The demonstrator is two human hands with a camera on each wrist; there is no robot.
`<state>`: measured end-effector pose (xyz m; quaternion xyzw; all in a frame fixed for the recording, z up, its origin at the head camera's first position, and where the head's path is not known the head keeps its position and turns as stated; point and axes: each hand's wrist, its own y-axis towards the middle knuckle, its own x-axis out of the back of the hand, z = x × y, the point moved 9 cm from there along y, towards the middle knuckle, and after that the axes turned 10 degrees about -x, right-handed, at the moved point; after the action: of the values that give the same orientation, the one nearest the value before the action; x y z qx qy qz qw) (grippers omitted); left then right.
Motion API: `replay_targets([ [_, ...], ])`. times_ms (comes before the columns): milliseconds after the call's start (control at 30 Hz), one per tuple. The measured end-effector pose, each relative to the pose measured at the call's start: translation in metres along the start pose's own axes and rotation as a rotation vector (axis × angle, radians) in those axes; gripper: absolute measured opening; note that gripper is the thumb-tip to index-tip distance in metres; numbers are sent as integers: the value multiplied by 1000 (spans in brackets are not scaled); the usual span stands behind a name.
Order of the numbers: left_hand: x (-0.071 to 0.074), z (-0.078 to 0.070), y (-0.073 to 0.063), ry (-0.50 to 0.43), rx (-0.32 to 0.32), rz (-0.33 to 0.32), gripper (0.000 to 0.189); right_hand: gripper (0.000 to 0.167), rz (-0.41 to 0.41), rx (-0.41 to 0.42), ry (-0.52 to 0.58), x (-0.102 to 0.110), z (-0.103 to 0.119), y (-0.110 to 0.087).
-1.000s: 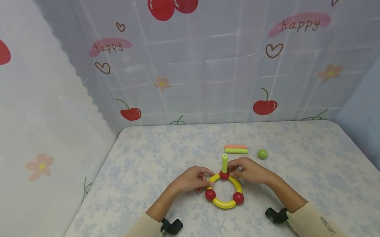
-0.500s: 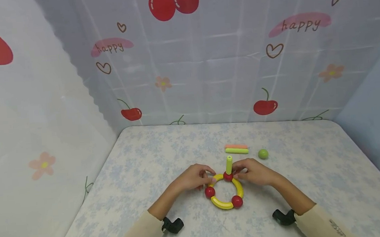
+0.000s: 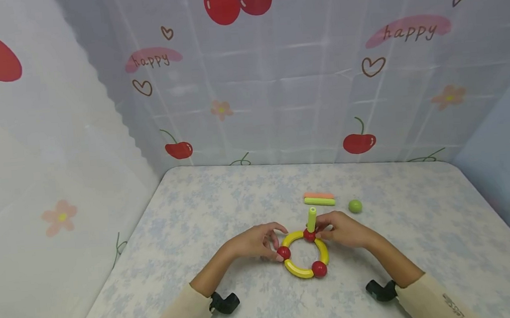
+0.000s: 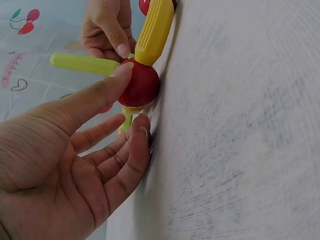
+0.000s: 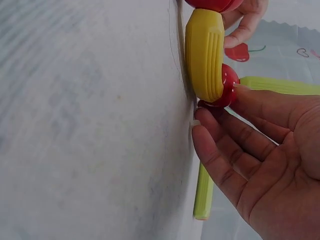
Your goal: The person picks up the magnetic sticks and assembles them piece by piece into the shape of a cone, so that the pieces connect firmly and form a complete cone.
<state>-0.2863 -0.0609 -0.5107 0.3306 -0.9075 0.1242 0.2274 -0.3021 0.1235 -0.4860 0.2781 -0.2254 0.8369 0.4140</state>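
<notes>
On the table lies a ring made of yellow curved rods (image 3: 299, 271) joined by red balls (image 3: 319, 269). A light green rod (image 3: 312, 219) rises from the ring's back red ball (image 3: 309, 235). My left hand (image 3: 256, 242) is at the left red ball (image 3: 284, 253); in the left wrist view its thumb lies on that ball (image 4: 142, 86), with the fingers curled below. My right hand (image 3: 343, 230) pinches the back ball between thumb and fingers, near the foot of the green rod, as the right wrist view shows at the ball (image 5: 230, 82).
Behind the ring, an orange rod (image 3: 318, 195) and a light green rod (image 3: 319, 202) lie side by side. A green ball (image 3: 355, 206) rests to their right. Printed curtains (image 3: 258, 89) stand around the patterned table (image 3: 213, 197).
My left hand has shifted from the ring's yellow back-left rod to the left red ball. The ring has turned slightly and its back ball has moved right, along with my right hand.
</notes>
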Motion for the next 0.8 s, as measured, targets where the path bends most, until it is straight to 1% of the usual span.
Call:
replay_targets([
  [200,7,5,2,-9,21,-78,45,15,-8,-26,-1,4,-7,-10],
  [333,9,7,5,-26,18,-117,37,15,-8,-38,-3,6,-10,-17],
  [467,11,8,7,-47,32,-155,30,17,-18,-35,-3,6,-11,-25],
  [633,13,6,14,-21,33,-183,26,20,-30,-44,-6,7,-13,-35],
  [800,14,7,23,16,20,-201,26,23,-10,-53,10,4,-14,-43],
])
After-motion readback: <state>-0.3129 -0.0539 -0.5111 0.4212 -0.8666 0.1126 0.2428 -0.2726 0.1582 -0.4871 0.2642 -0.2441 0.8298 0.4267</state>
